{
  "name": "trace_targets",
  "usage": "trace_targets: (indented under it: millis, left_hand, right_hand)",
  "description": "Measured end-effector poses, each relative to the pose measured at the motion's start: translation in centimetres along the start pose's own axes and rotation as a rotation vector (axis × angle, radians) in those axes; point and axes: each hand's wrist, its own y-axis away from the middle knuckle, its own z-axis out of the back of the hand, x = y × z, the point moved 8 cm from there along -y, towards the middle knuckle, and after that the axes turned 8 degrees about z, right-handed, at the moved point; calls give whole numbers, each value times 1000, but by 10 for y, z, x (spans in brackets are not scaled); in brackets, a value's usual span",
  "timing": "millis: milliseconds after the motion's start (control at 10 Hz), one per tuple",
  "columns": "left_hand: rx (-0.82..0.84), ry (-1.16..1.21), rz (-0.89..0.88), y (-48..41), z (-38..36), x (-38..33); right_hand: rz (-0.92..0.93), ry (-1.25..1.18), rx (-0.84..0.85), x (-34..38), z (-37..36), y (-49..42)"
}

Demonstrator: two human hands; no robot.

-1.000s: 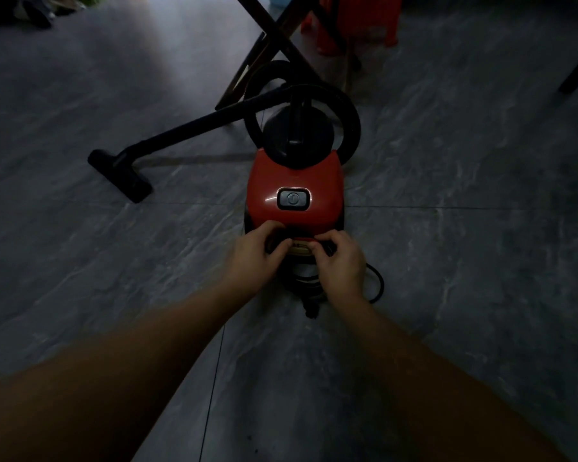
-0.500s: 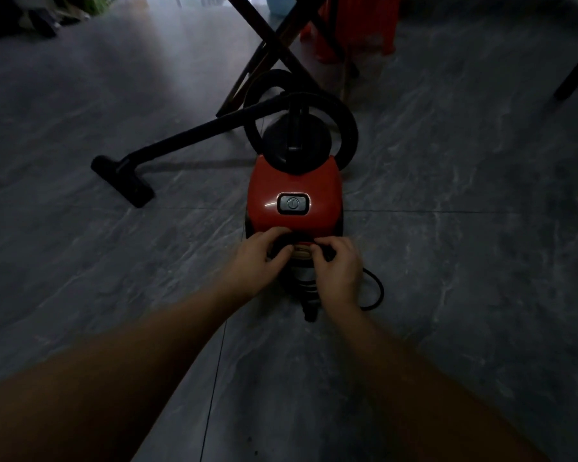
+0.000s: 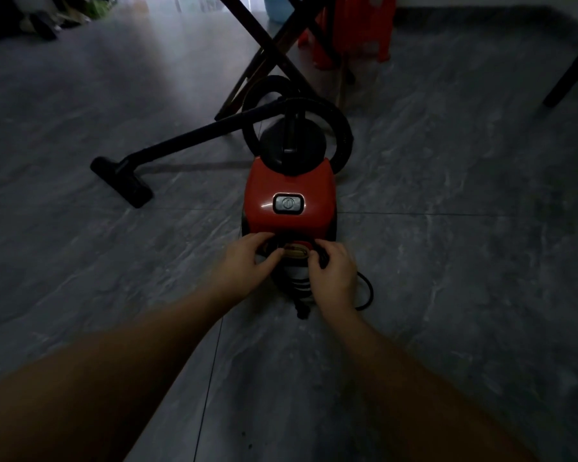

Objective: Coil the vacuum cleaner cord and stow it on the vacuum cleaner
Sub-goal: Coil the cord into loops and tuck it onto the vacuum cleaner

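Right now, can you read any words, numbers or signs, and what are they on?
Power sign, a line in a circle: on the grey button of the red vacuum cleaner.
Pale label at its rear, by the cord: too blurred to read.
No readable words or numbers.

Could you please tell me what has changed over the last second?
Hardly anything: both hands stay at the rear of the vacuum cleaner, the right hand gripping the cord, the left hand with fingers curled beside it. Only the view shifted slightly. The hose and nozzle are unmoved.
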Motion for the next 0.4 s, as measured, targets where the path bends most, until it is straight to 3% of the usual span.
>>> trace_targets:
  millis: [300,400]
  left_hand:
    - [-21,-66,44,1,5,-3]
    - [-2,-94,38,3,3,-2]
  right_hand:
    - [-7,28,88,3,6,-13]
    - [46,88,223,6,4,-10]
